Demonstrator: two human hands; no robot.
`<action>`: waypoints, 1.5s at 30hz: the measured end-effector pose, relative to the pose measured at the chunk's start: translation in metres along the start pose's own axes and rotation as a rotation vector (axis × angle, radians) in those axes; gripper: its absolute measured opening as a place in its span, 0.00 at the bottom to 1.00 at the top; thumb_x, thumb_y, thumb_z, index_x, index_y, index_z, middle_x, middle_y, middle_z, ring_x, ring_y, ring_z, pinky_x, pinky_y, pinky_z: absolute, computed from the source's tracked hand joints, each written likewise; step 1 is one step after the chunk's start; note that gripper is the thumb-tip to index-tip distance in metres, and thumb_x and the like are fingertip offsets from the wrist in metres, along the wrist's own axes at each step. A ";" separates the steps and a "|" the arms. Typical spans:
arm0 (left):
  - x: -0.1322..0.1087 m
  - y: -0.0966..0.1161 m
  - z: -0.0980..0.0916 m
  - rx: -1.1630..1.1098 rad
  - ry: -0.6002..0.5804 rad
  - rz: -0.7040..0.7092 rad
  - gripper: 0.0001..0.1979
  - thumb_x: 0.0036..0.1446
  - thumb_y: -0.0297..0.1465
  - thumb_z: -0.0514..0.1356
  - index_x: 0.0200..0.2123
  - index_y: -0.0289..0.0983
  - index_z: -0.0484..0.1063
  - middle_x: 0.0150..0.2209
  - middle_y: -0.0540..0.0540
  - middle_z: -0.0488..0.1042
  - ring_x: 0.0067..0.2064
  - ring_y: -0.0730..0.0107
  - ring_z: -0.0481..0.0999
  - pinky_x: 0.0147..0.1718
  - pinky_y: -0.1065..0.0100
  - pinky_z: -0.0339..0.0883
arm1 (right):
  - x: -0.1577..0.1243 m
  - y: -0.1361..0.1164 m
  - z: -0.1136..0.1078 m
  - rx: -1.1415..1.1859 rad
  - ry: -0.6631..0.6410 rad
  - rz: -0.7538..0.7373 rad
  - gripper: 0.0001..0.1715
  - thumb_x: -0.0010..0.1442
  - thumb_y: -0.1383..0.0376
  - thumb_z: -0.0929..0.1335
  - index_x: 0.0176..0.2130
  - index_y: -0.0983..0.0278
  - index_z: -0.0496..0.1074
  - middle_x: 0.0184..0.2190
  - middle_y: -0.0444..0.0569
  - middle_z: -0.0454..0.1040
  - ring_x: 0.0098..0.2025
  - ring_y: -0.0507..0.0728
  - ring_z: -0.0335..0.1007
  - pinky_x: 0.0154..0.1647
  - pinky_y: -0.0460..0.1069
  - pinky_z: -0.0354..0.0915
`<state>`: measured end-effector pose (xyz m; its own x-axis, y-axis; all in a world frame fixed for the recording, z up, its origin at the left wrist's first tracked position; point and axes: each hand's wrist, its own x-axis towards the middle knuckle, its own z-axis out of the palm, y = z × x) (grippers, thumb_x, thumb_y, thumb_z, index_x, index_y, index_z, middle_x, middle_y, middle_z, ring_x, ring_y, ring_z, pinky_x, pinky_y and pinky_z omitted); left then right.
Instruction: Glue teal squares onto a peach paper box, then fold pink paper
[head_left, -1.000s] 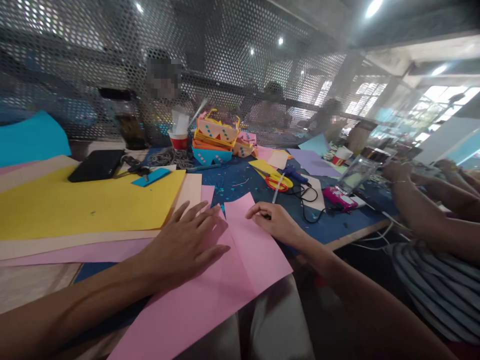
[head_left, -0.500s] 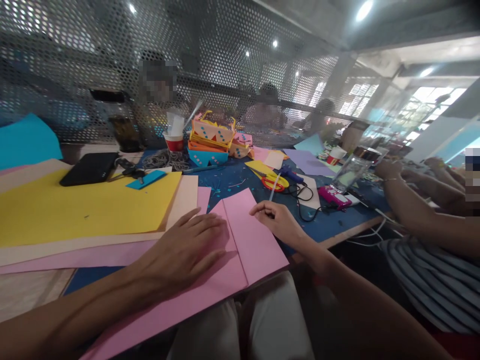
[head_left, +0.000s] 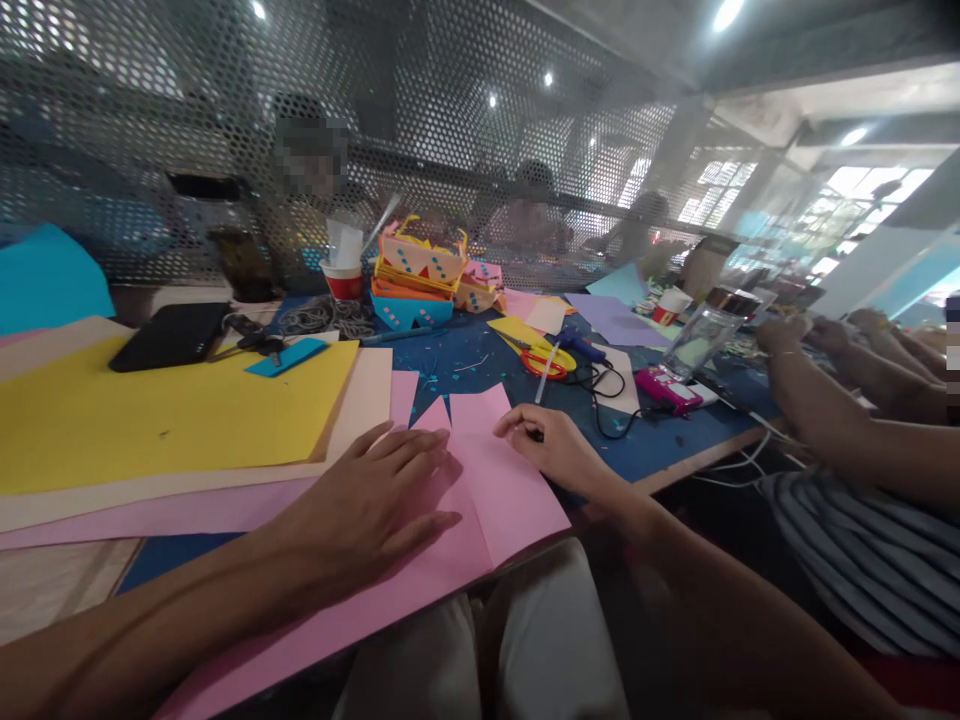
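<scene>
A sheet of pink paper (head_left: 480,470) lies across the table's near edge, partly over my lap, with a crease running down it and a V-shaped gap at its far edge. My left hand (head_left: 397,490) rests flat on the part left of the crease, fingers spread. On the right-hand part, my right hand (head_left: 544,440) has its fingers curled onto the paper near its right edge. The thumb of that hand is mostly hidden.
Yellow paper (head_left: 187,410) tops a stack at left, bearing a black phone-like case (head_left: 171,335), keys (head_left: 259,340) and a blue strip (head_left: 286,357). Beyond my right hand lie scissors (head_left: 544,362), a corded glue gun (head_left: 583,345) and a glass bottle (head_left: 709,335). Another person's arm (head_left: 817,400) is at right.
The right part of the pink paper has tilted up and opened from the crease, widening the gap at the far edge. My right hand shifted slightly left; my left hand stayed nearly still.
</scene>
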<state>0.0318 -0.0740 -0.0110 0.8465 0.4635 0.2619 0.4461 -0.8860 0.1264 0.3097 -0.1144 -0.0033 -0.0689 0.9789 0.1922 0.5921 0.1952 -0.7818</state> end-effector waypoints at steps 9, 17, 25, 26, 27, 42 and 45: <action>-0.001 0.000 -0.001 0.003 0.000 0.013 0.28 0.69 0.51 0.54 0.66 0.45 0.65 0.69 0.44 0.67 0.68 0.51 0.66 0.68 0.43 0.50 | -0.004 -0.004 -0.006 0.064 -0.004 0.018 0.10 0.65 0.65 0.67 0.42 0.64 0.78 0.35 0.46 0.78 0.35 0.52 0.71 0.37 0.47 0.62; -0.002 0.001 -0.003 0.014 -0.015 0.025 0.26 0.69 0.51 0.54 0.65 0.48 0.67 0.69 0.45 0.66 0.68 0.51 0.65 0.69 0.42 0.50 | -0.013 -0.004 -0.012 0.098 -0.050 0.025 0.10 0.64 0.66 0.67 0.42 0.63 0.79 0.35 0.45 0.79 0.35 0.52 0.71 0.39 0.47 0.62; -0.004 -0.003 0.001 0.005 0.001 0.031 0.28 0.68 0.51 0.55 0.66 0.47 0.66 0.69 0.45 0.66 0.69 0.50 0.64 0.69 0.42 0.49 | -0.015 -0.002 -0.010 0.077 -0.048 0.037 0.11 0.62 0.71 0.65 0.38 0.63 0.78 0.30 0.44 0.76 0.31 0.51 0.68 0.33 0.46 0.59; -0.004 -0.003 0.001 0.005 0.005 0.032 0.28 0.68 0.50 0.55 0.66 0.46 0.66 0.70 0.44 0.66 0.69 0.50 0.64 0.69 0.42 0.48 | -0.016 -0.004 -0.011 0.078 -0.044 0.039 0.11 0.62 0.71 0.65 0.38 0.63 0.78 0.30 0.44 0.76 0.31 0.51 0.68 0.34 0.46 0.59; -0.003 -0.003 0.001 0.003 0.009 0.031 0.28 0.68 0.50 0.56 0.66 0.46 0.66 0.70 0.44 0.66 0.69 0.50 0.64 0.69 0.42 0.49 | -0.016 -0.005 -0.011 0.078 -0.042 0.042 0.10 0.63 0.70 0.66 0.39 0.63 0.78 0.31 0.44 0.77 0.32 0.51 0.69 0.35 0.46 0.60; 0.001 0.003 -0.011 -0.013 0.007 0.105 0.20 0.69 0.47 0.57 0.60 0.50 0.71 0.61 0.47 0.75 0.63 0.57 0.71 0.71 0.46 0.45 | -0.027 -0.002 -0.012 0.029 -0.020 0.014 0.10 0.65 0.67 0.67 0.41 0.62 0.79 0.33 0.44 0.77 0.35 0.52 0.70 0.37 0.47 0.62; 0.000 0.003 -0.011 -0.034 0.011 0.090 0.20 0.69 0.47 0.57 0.59 0.51 0.72 0.61 0.48 0.74 0.62 0.58 0.72 0.70 0.47 0.47 | -0.028 0.000 -0.010 0.007 -0.023 0.011 0.11 0.63 0.70 0.66 0.40 0.62 0.79 0.31 0.43 0.76 0.32 0.51 0.69 0.34 0.46 0.60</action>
<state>0.0297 -0.0771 0.0004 0.8793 0.3824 0.2840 0.3585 -0.9239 0.1339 0.3202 -0.1426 -0.0027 -0.0806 0.9822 0.1697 0.5871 0.1844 -0.7882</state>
